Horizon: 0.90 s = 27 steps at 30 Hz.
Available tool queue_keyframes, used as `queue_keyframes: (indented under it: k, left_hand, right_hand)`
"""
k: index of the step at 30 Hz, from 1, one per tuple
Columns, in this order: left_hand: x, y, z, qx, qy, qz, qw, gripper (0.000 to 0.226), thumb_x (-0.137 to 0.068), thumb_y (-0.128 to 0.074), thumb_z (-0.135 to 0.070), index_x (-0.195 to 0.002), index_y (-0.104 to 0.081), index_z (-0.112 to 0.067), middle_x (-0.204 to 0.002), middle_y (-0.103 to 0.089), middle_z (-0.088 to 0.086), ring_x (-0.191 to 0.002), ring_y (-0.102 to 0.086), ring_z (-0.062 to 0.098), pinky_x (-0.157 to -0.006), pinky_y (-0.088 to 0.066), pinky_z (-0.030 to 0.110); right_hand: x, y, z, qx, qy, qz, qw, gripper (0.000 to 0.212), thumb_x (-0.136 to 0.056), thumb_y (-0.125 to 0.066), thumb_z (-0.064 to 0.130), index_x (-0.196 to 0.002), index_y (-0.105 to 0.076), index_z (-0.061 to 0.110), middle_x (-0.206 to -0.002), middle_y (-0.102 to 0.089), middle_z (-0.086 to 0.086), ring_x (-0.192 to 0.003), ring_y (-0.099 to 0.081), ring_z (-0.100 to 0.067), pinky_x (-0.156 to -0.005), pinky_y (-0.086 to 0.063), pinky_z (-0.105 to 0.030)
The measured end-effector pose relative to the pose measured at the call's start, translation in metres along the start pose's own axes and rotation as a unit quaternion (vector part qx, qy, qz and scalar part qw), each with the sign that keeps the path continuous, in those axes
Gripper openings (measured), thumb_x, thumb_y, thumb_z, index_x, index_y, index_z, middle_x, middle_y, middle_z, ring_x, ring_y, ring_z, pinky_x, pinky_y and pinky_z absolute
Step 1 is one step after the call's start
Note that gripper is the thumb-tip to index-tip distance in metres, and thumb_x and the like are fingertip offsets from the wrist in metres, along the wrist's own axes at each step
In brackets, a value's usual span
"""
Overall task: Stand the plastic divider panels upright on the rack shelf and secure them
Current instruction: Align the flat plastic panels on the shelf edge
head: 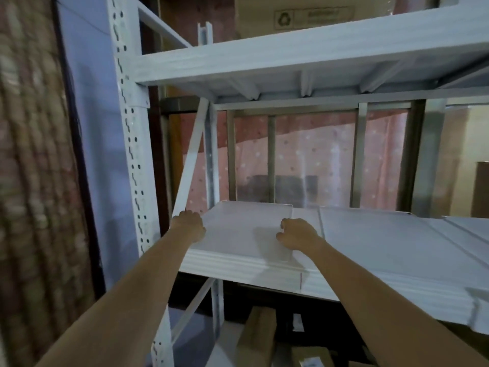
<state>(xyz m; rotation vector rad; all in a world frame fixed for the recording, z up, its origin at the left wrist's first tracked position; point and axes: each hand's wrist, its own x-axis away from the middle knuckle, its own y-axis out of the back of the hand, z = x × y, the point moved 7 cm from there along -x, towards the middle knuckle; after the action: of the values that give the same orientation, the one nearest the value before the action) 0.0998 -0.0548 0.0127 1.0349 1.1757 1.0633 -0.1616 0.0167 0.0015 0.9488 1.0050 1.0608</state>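
A translucent plastic divider panel (243, 234) lies flat on the left end of the white rack shelf (397, 247). My left hand (189, 226) is curled over the panel's left edge, close to the diagonal brace. My right hand (299, 234) grips the panel's right edge with bent fingers. Both forearms reach in from below. Whether the panel is lifted off the shelf I cannot tell.
The perforated white rack post (129, 128) and a diagonal brace (190, 160) stand just left of my left hand. The upper shelf (291, 56) hangs overhead with a cardboard box (304, 17) and a small white channel piece (204, 33) on it. Cardboard boxes (256, 337) lie below the shelf.
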Motion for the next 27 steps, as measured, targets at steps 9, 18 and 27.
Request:
queue_keyframes:
  k: [9, 18, 27]
  left_hand:
    - [0.002, -0.024, -0.001, 0.000, 0.092, 0.015, 0.996, 0.033, -0.094, -0.048, -0.012, -0.124, -0.058, -0.006, -0.124, -0.060, 0.009, -0.115, -0.059, 0.027, -0.090, -0.050, 0.032]
    - [-0.004, -0.009, -0.007, 0.190, 0.139, -0.022, 0.972, 0.013, -0.092, -0.057, -0.016, -0.102, -0.060, -0.010, -0.100, -0.063, 0.005, -0.100, -0.061, 0.023, -0.082, -0.048, 0.029]
    - [-0.022, 0.009, -0.003, 0.484, 0.148, 0.019, 0.862, 0.030, -0.095, -0.044, 0.005, -0.066, -0.040, -0.002, -0.073, -0.039, 0.015, -0.062, -0.040, 0.023, -0.089, -0.045, 0.040]
  right_hand:
    - [0.003, 0.002, -0.009, -0.166, -0.085, -0.016, 0.982, 0.008, -0.087, -0.049, 0.011, -0.088, -0.053, 0.004, -0.089, -0.056, -0.010, -0.082, -0.054, -0.026, -0.068, -0.042, -0.028]
    - [0.006, 0.008, -0.016, -0.109, -0.119, -0.017, 0.987, 0.016, -0.085, -0.046, 0.013, -0.070, -0.046, 0.012, -0.073, -0.050, -0.004, -0.087, -0.059, -0.028, -0.073, -0.041, -0.029]
    - [0.000, 0.025, -0.043, -0.194, -0.155, -0.049, 0.967, 0.009, -0.090, -0.045, 0.008, -0.097, -0.049, 0.005, -0.074, -0.047, -0.005, -0.076, -0.053, -0.024, -0.069, -0.044, -0.029]
